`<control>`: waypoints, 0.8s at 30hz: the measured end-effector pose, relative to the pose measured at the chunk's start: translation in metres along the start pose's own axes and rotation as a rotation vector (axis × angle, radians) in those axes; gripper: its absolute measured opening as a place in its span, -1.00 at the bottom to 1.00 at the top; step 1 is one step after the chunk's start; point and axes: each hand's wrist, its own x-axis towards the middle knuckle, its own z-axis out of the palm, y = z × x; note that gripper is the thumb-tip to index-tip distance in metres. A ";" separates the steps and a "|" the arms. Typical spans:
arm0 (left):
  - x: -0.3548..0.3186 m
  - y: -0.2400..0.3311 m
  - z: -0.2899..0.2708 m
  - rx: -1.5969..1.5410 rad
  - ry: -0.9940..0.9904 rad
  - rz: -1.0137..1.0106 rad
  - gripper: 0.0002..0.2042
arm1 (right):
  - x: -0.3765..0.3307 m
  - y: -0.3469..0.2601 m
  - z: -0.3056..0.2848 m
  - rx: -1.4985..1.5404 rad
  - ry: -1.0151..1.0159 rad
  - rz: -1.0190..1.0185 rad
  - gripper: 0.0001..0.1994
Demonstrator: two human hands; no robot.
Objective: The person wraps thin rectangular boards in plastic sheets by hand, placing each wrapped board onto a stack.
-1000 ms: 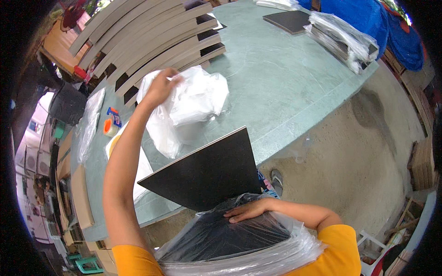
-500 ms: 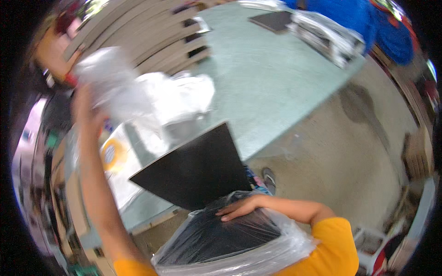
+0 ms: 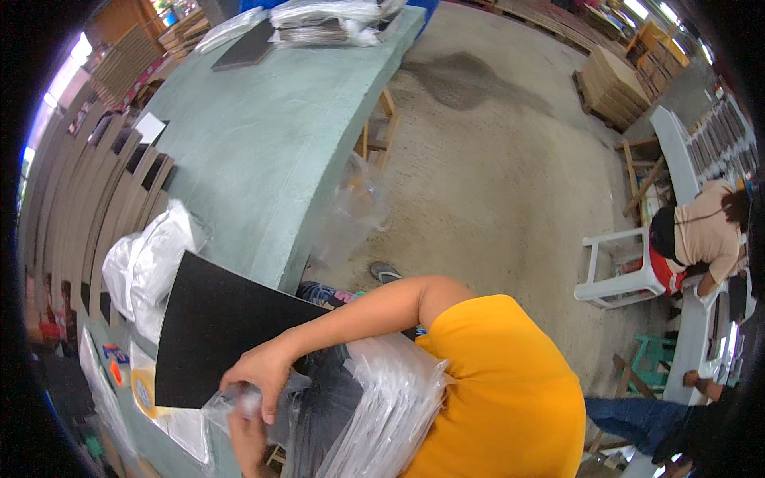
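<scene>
A flat black board [image 3: 227, 323] lies in front of my body, over the near part of the table. Beside it, against my body, is a stack of clear plastic bags [image 3: 394, 390] with something dark under the film. My right hand [image 3: 267, 370] reaches across and bends its fingers round a crumpled clear bag edge [image 3: 217, 410] near the board's lower corner. Just below, my left hand [image 3: 249, 438] is closed at the same plastic, slightly blurred; its wrist is cut off by the frame's lower edge.
The pale green table [image 3: 231, 127] bears a white plastic bundle [image 3: 155, 259], a tape roll [image 3: 143, 390] and stacked grey-brown boards [image 3: 72, 191]. Plastic-wrapped packs [image 3: 327, 24] lie at its far end. At right, a person [image 3: 705, 231] sits on a white stool [image 3: 613, 275].
My left hand has come back from over the table to the bags. The right hand has moved from lying flat on the bags to the plastic by the board. My view has turned right.
</scene>
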 end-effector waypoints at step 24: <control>0.001 0.037 -0.025 -0.929 0.452 -0.050 -0.48 | -0.003 -0.013 -0.059 0.839 0.281 0.522 -0.69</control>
